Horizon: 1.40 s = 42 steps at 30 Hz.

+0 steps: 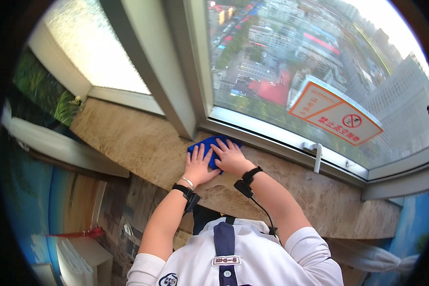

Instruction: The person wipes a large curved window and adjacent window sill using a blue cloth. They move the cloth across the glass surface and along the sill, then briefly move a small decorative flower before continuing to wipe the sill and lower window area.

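Note:
A blue cloth (214,165) lies bunched on the brown marble-look windowsill (236,195), close against the foot of the window post. My left hand (199,164) rests palm down on its left part, fingers spread. On its right part lies my right hand (232,156), also palm down, with the fingers apart and slightly bent. Neither hand visibly closes around the cloth. The two hands are side by side, fingertips pointing to the window frame. What is under the palms is hidden.
A thick window post (157,68) rises just beyond the hands. Right of it, a window handle (318,157) juts over the sill, and a sign with writing (336,113) is on the glass. A white curtain (68,144) hangs at left. A cable (264,211) runs from my right wrist strap.

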{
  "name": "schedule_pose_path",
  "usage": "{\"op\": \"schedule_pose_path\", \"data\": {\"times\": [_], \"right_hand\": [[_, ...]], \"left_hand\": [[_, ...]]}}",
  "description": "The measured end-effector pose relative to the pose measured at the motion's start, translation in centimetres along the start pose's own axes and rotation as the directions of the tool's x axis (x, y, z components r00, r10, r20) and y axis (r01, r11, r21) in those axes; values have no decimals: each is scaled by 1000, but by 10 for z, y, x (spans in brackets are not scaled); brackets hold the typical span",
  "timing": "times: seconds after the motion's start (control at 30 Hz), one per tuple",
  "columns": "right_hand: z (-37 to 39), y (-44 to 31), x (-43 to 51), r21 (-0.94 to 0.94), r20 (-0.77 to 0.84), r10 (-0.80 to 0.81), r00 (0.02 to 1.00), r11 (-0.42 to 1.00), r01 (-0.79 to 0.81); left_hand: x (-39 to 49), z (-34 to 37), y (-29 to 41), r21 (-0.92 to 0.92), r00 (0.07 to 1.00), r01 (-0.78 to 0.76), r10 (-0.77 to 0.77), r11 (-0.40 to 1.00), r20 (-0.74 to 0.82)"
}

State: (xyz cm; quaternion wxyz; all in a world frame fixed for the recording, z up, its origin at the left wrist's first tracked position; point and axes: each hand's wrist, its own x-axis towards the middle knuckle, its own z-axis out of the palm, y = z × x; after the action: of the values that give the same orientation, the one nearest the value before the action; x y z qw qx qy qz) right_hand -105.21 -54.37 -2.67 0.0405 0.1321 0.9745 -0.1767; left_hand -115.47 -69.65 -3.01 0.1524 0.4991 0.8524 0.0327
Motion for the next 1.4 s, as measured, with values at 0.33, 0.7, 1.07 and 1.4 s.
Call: {"op": "schedule_pose_path", "data": {"times": [0.33,0.7,1.07,1.4], "right_hand": [[-12,84,-151,-39,-264,235,936,967,-254],[15,93,-317,196,-453,643,617,747,-635],[-10,152,-294,225,-331,813,480,562,-796],[34,62,-353,173,-282,723,631,685,-708]], "left_hand": [[15,17,123,-27,877,-480,480,877,24],[-18,36,260,-192,499,-840,862,507,90],[4,19,230,-69,641,-767,765,638,-55],[-19,43,263,-247,402,-890,915,382,-32]]}}
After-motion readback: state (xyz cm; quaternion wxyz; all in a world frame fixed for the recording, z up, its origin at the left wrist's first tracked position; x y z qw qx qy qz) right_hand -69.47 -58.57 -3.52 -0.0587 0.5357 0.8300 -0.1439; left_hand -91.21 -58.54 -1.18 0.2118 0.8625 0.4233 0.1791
